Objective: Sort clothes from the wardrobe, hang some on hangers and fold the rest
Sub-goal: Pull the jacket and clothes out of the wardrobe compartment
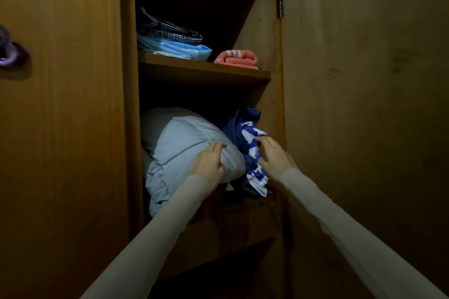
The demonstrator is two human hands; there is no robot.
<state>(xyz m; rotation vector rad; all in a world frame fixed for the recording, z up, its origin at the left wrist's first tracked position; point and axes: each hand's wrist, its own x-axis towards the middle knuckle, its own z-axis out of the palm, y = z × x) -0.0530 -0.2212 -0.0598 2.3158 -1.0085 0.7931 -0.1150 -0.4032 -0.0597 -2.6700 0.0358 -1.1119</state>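
Note:
The wooden wardrobe (204,73) stands open before me. On its middle shelf lies a bulky pale blue quilt (179,143), and to its right a crumpled blue and white striped garment (252,136) hangs over the shelf edge. My left hand (209,162) rests on the quilt's right end, fingers laid over it. The fingers of my right hand (272,153) touch the striped garment; whether they pinch the cloth I cannot tell. Dark clothes (228,192) lie under both bundles, mostly hidden.
The upper shelf carries folded light blue cloth (179,50) with a dark checked piece (170,29) on top, and a folded pink towel (237,58). The open door (364,104) stands at right, a closed door (60,104) with purple rings (9,51) at left.

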